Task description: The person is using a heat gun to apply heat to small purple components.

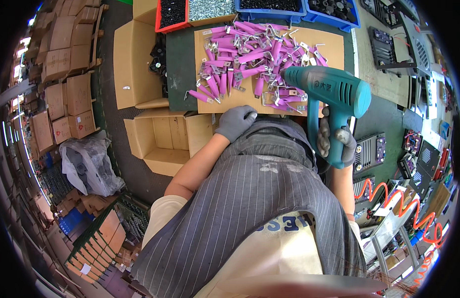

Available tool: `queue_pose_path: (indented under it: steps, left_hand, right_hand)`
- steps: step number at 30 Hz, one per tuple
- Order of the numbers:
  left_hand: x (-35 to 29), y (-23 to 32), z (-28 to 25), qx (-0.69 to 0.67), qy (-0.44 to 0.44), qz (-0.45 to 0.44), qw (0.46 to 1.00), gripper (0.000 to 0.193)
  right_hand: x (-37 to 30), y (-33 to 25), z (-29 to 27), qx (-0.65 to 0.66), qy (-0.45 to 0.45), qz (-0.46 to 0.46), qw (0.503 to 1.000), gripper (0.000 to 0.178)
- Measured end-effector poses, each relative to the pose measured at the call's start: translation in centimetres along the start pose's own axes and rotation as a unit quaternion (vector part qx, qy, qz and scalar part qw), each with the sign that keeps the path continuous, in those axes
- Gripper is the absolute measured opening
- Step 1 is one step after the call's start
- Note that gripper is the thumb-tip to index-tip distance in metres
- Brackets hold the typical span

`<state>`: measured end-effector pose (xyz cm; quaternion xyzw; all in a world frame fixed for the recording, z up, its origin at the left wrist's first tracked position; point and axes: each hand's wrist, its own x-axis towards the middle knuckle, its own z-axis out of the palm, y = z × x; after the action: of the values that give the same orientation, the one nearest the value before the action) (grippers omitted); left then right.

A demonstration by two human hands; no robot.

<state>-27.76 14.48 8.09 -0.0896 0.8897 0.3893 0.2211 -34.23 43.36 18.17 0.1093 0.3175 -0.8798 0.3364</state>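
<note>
Purple-sleeved metal parts (252,57) are heaped on flat cardboard (334,44) | at its right, pistol-shaped heat gun (332,89) is clasped by right hand (346,141) | nearside, opening of left hand (235,123) cannot be told

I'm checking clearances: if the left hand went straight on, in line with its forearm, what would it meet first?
Probably the near edge of the cardboard sheet, with the purple-handled parts beyond; the left hand's height relative to the sheet is unclear.
</note>
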Motion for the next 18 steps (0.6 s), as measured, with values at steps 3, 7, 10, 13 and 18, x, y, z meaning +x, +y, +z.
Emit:
queue_pose_path:
  steps: [3, 7, 10, 13, 18]
  left_hand:
    - [0.0, -0.2, 0.0, 0.007, -0.001, -0.002, 1.000, 0.024]
    - [0.1, -0.8, 0.4, -0.005, 0.013, -0.006, 1.000, 0.024]
    - [1.2, -0.6, -0.1, -0.030, 0.080, -0.013, 0.996, 0.028]
    - [3.5, -0.5, -0.4, 0.006, 0.101, 0.004, 0.995, 0.035]
    - [6.1, 0.6, -0.3, 0.109, 0.117, 0.011, 0.987, 0.039]
  right_hand:
    - [0.6, 0.0, 0.1, 0.013, -0.008, -0.015, 1.000, 0.062]
    - [1.1, -0.1, 0.3, -0.002, -0.008, -0.036, 0.999, 0.064]
    - [1.0, -0.2, 0.3, -0.010, 0.008, -0.047, 0.999, 0.065]
    - [0.8, -0.3, 0.6, 0.004, -0.003, -0.046, 0.999, 0.064]
    - [0.6, -0.3, 0.8, 0.002, -0.005, -0.034, 0.999, 0.064]
